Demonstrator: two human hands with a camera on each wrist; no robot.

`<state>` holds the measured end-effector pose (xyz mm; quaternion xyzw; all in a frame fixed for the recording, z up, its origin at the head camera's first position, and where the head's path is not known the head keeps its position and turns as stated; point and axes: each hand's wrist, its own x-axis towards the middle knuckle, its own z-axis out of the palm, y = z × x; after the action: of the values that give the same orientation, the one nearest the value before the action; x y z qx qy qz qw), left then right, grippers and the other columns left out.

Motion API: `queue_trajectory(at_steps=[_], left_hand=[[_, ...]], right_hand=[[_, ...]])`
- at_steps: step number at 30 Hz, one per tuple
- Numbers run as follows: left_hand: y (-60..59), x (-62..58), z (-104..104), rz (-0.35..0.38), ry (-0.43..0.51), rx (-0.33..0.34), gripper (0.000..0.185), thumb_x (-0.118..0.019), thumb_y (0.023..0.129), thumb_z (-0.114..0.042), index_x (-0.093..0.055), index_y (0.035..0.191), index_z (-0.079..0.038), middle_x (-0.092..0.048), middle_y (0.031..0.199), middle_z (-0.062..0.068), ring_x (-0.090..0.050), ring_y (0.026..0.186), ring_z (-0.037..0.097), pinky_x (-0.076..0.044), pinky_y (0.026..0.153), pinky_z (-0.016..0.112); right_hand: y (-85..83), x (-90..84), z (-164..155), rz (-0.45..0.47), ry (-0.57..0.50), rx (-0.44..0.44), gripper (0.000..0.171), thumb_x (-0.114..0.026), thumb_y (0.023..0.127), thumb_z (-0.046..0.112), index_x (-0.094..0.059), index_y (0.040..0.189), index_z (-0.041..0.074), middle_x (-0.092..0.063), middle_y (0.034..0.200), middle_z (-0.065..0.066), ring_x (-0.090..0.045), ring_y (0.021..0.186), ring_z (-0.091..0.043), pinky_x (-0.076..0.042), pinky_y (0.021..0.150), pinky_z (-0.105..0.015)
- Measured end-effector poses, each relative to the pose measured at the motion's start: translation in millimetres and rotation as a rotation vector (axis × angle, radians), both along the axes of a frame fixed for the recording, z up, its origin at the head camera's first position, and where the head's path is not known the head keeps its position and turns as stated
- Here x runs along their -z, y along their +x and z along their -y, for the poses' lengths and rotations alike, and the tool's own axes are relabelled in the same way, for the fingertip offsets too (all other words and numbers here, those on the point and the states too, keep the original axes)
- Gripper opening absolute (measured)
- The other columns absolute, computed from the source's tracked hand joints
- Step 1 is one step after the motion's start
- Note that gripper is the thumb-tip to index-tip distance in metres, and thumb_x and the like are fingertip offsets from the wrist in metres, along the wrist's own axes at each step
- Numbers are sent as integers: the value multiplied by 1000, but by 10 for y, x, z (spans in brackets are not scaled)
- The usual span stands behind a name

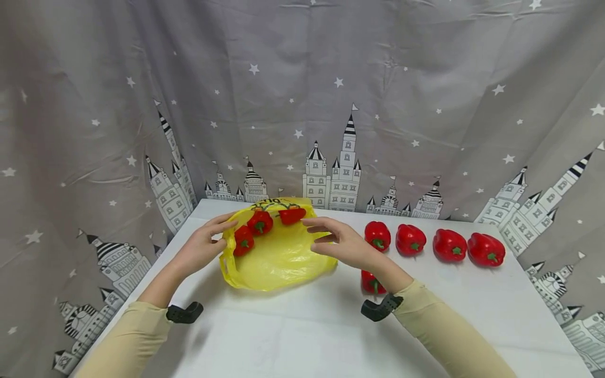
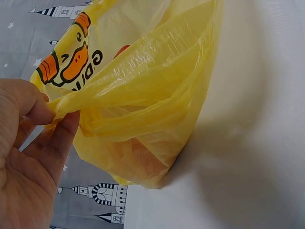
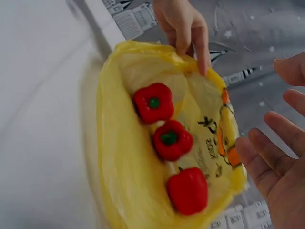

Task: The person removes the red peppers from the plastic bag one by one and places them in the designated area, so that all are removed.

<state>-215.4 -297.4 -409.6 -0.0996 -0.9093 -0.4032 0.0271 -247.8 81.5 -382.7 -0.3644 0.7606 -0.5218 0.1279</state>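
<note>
Three peppers sit inside the yellow bag, which lies on the surface between both hands, mouth facing the person. Left hand pinches the bag's left rim; right hand hovers open just beside the right rim, touching nothing. Only the head view shows the loose pepper under the right wrist.

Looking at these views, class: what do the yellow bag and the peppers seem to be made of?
Bag: thin plastic film, probably; it is translucent, glossy and crinkled. Peppers: smooth, shiny red skin with green stems; real or plastic replicas cannot be told.
</note>
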Motion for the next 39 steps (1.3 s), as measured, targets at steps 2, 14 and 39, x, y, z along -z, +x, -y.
queue_trajectory(at_steps=[2, 14, 39], left_hand=[[-2, 9, 3, -1, 3, 1, 52, -51, 96, -2, -54, 148, -3, -33, 164, 4, -36, 145, 37, -44, 105, 61], [2, 36, 17, -10, 3, 6, 52, -51, 96, -1, -54, 148, -4, -34, 164, 2, -37, 145, 35, -44, 105, 61], [39, 12, 20, -5, 4, 4, 52, -51, 97, -3, -53, 149, -4, -34, 164, 2, -36, 146, 36, -41, 107, 62]], right_hand=[[-33, 31, 109, 6, 1, -19, 56, -70, 96, 21, -54, 149, 17, -55, 146, 4, -53, 132, -17, -49, 105, -38], [-208, 279, 640, 24, 32, -68, 54, -71, 95, 17, -55, 147, 18, -56, 145, -1, -55, 132, -27, -50, 102, -34], [-478, 737, 1329, 56, 61, -3, 65, -70, 93, 14, -46, 154, 10, -48, 154, -7, -51, 133, -38, -47, 105, -36]])
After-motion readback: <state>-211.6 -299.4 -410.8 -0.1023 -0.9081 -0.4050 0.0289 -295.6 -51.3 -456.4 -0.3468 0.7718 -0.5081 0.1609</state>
